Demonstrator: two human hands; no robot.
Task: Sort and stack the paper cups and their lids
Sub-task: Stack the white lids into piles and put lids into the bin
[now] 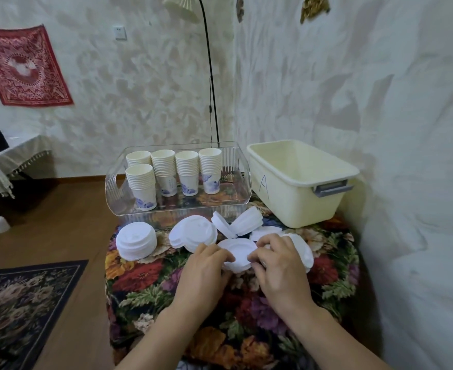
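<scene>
**Inspector:** State of the hands?

**Assistant:** Both over the flowered counter (145,273); the left hand (202,272) pinches the near-left rim of a small stack of white lids (237,253), fingers curled on its edge; the right hand (278,265) pinches the right rim of the same stack; each grip is pressed onto the lids.

**Inspector:** Other lids?

**Assistant:** A neat lid stack (136,240) at the left edge; a slumped pile (193,232) just beside the held stack; tilted lids (236,222) behind it, leaning apart; more lids (304,249) partly hidden behind the right hand.

**Inspector:** Cups?

**Assistant:** Five upright stacks of paper cups (186,172) in a clear tray (113,193) at the back of the counter; four in a row, one in front at the left; a cream tub (297,198) marked "A" stands just right of the tray.
</scene>
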